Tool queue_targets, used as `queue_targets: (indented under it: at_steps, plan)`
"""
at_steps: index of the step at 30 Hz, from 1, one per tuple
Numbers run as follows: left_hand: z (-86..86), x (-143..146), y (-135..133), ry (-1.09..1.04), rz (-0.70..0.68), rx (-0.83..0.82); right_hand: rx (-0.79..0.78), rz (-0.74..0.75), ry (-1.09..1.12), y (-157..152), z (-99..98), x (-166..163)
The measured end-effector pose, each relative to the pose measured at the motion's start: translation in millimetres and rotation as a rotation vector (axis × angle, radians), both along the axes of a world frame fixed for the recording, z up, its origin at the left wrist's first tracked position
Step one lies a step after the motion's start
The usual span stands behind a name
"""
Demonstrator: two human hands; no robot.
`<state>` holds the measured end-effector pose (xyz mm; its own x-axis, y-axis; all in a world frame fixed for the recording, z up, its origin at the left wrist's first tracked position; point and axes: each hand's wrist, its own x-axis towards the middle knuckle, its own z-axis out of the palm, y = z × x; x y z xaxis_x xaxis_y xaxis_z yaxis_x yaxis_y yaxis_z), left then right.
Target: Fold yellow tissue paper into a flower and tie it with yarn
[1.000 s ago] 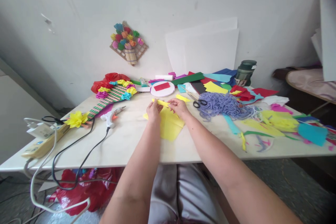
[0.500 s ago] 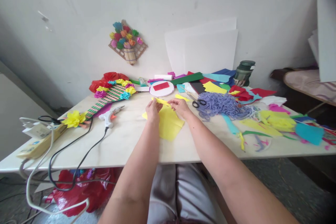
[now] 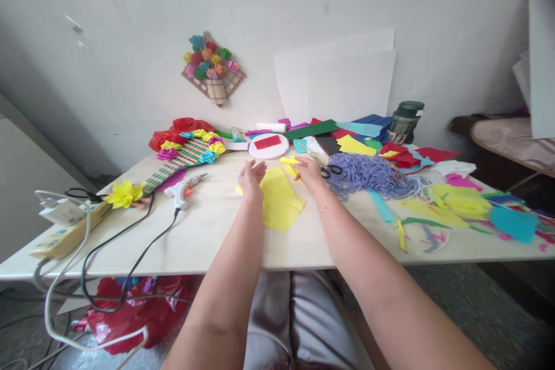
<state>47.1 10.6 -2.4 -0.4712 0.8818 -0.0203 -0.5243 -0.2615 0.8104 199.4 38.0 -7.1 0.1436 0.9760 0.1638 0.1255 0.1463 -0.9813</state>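
My left hand [image 3: 251,179] is open, fingers loosely apart and nothing in them, just left of a sheet of yellow crepe paper [image 3: 281,205] lying on the table. My right hand [image 3: 309,173] pinches a narrow strip of yellow paper [image 3: 290,170] above the sheet's upper right corner. Another small yellow piece [image 3: 288,160] lies right behind the strip, and the two partly overlap in view. Black-handled scissors [image 3: 332,171] rest just right of my right hand, against a heap of purple yarn [image 3: 373,174].
A white oval piece with a red rectangle [image 3: 267,143] lies beyond my hands. To the left are a glue gun [image 3: 177,193] with its cord, a flower-trimmed striped craft piece [image 3: 173,163] and a power strip [image 3: 69,234]. Coloured paper and a dark green jar [image 3: 405,121] stand right.
Both hands held the yellow strip earlier. My left hand has let go and opened, while my right hand has carried the strip slightly right, over the small yellow piece.
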Motion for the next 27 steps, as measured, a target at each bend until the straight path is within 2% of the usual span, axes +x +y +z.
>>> queue_targets:
  at_steps: [4,7,10,15,18,22,27]
  plan:
    - [-0.7,-2,2,-0.036,0.016,-0.002,0.084,-0.049,-0.21,2,-1.8,2]
    - [-1.0,-4,3,-0.067,0.037,0.004,0.177,0.021,-0.504,-5,1.2,-2]
    - [-0.8,-5,3,-0.078,0.042,-0.003,0.191,0.088,-0.808,-12,3.2,-8]
    - [-0.4,-3,1,-0.067,0.021,-0.015,0.307,0.216,-1.089,-17,1.7,-14]
    - [-0.5,-3,1,-0.057,0.007,-0.013,0.378,0.259,-1.16,-18,1.2,-17]
    - [-0.1,-3,0,-0.058,-0.008,-0.016,0.357,0.322,-1.156,-17,0.6,-21]
    - [-0.8,-7,0,-0.059,-0.028,-0.043,0.345,0.314,-0.998,-14,-1.8,-18]
